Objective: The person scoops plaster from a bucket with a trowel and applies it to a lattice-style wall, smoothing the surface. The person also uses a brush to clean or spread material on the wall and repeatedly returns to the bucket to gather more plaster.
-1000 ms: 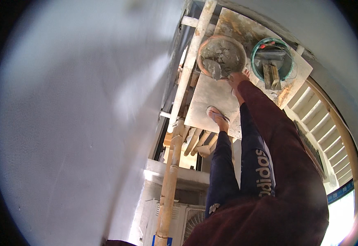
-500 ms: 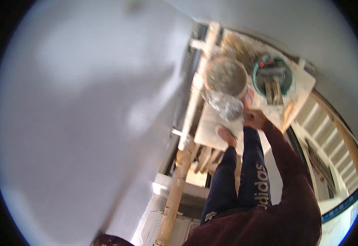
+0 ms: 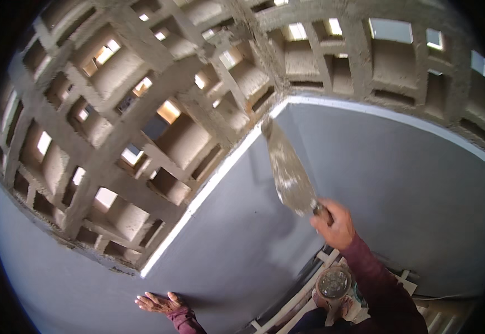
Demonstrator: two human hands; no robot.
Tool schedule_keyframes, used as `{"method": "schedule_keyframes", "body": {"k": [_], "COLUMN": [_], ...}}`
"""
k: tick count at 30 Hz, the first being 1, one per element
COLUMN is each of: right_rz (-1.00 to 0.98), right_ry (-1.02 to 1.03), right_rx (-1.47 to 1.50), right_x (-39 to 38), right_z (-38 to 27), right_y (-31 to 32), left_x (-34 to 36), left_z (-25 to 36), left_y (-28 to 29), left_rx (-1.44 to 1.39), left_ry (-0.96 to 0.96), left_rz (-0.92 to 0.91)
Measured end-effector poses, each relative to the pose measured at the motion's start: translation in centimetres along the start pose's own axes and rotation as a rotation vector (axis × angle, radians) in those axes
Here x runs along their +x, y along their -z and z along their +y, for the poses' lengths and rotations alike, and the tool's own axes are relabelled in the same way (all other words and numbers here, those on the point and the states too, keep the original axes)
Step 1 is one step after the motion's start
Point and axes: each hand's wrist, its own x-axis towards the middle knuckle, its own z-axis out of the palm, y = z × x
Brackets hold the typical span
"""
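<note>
My right hand [image 3: 332, 222] grips the handle of a mortar-coated trowel [image 3: 286, 167], raised so its tip touches the corner where the grey wall meets the rough concrete lattice blocks [image 3: 159, 106]. My left hand [image 3: 157, 303] lies flat with fingers spread against the smooth grey wall [image 3: 409, 189], low in the view. Both sleeves are maroon.
A round pan of grey mortar [image 3: 334, 282] sits far below on a light wooden scaffold frame [image 3: 303, 303]. A white strip [image 3: 209, 189] edges the wall under the lattice. Daylight shows through the block openings above and to the left.
The view swung from looking down at the platform and mortar pan to looking up at the lattice. My right hand went from the pan to raising the loaded trowel to the corner.
</note>
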Motion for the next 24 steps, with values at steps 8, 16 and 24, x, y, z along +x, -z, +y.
{"method": "schedule_keyframes", "body": {"k": [8,16,24], "right_rz": [0.325,0.464,0.481], "right_ry": [0.316,0.438,0.476], "right_rx": [-0.182,-0.346,-0.419], "right_x": [10.0,14.8,15.8], "right_z": [-8.2,-8.0,-8.3], "right_y": [-1.5,-3.4,-6.3], "left_x": [-0.1,1.2,1.2], "left_z": [-0.6,0.1,0.3], "left_y": [-0.8,1.7,1.9], "left_rx": [-0.016,-0.149,-0.143], "left_ry": [-0.015,0.053,0.046], "left_rz": [0.024,-0.087,-0.072]}}
